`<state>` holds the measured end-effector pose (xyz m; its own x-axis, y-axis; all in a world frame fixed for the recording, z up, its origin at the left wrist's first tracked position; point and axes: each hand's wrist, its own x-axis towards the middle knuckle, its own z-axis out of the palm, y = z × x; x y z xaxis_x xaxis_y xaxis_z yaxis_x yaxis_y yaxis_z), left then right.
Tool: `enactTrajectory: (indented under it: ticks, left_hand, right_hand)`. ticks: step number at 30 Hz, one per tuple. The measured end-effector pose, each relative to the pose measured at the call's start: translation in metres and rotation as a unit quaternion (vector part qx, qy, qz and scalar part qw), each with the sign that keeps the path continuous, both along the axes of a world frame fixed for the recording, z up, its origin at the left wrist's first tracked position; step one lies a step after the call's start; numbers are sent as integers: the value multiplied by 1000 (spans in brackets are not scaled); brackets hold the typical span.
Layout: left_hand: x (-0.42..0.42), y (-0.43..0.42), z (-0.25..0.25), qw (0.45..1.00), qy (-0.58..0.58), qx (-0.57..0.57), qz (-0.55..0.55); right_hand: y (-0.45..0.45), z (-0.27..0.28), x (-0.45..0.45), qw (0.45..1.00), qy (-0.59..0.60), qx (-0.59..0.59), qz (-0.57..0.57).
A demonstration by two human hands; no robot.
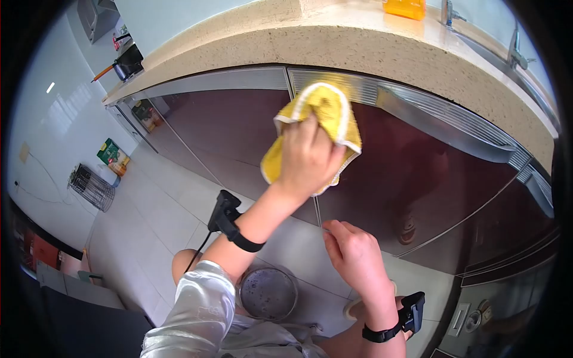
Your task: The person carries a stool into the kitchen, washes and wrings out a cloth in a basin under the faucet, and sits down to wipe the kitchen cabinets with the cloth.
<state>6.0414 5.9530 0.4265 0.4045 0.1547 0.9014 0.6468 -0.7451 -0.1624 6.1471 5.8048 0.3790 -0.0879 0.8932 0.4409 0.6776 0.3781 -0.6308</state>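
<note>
The yellow cloth [343, 113] lies bunched against the dark red cabinet doors [400, 167], across the seam between two of them and just below the counter edge. Its long axis runs mostly up and down the doors, leaning a little, with the upper end towards the right. The rounded, white-trimmed end points up at the surface [239, 45]; the lower end spreads into loose corners pointing down towards the floor.

The left hand [307, 155] grips the cloth, fingers bent into its folds and the back of the hand facing the camera. The right hand [355, 247] is empty and partly open, fingers loosely curled, near the lower part of the doors; whether it touches them cannot be told.

The surface is speckled beige stone, curved by the lens. An orange container [404, 8] stands on it near the sink [501, 68], beside a tap [517, 51]. At the far left is a dark pot [126, 64] with an orange handle. Pale tiles cover the floor [161, 203], where a round metal basin [268, 292] sits near the person's legs. A wire basket [92, 188] and a green packet [113, 156] stand by the white wall [57, 119].
</note>
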Motion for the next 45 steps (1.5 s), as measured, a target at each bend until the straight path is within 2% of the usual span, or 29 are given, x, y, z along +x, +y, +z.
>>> enactTrajectory:
  ticks: [3,5,6,9,13,18,21,25,27,29,34,35,37,39,43,45]
  left_hand:
    - [9,8,-9,999,3,43,-1]
    - [-1,11,-12,998,-4,44,33]
    - [-8,13,-12,998,-14,5,53]
    - [-6,13,-6,999,-45,23,2]
    - [16,0,-7,999,-22,41,-19]
    - [-2,7,-2,998,-25,43,24]
    - [2,4,-5,998,-54,9,7]
    - [26,-8,-1,997,-48,47,-35]
    - [16,-5,0,998,-26,57,11]
    - [-2,3,-4,999,-29,18,38]
    - [13,-3,-12,999,-34,12,22]
    - [20,-6,-12,999,-20,39,16]
    - [25,-5,-4,998,-21,52,-30]
    - [16,-1,-4,998,-4,61,11]
    - [7,-1,1,999,-16,35,22]
    - [19,-6,2,998,-45,12,-40]
  right_hand:
    - [-1,2,5,1000,-6,-20,-2]
    - [-1,1,6,1000,-2,-16,-6]
    - [-1,1,8,1000,2,-12,-13]
    - [-2,3,7,1000,-2,-7,-10]
    - [1,1,3,1000,-7,-5,-4]
    - [1,-1,5,1000,-12,-7,-3]
    - [-1,4,3,1000,-17,-14,-4]
    - [3,0,0,1000,-13,6,-1]
    - [3,-3,2,1000,-11,7,-4]
    - [0,-2,5,1000,-17,2,-4]
    - [-3,0,5,1000,-20,6,-9]
    - [-1,-1,4,1000,-21,8,-9]
    - [2,-3,1,1000,-25,9,-8]
    - [2,-6,2,999,-31,10,1]
    - [0,-3,5,999,-32,1,-6]
    - [2,-3,3,999,-30,4,-10]
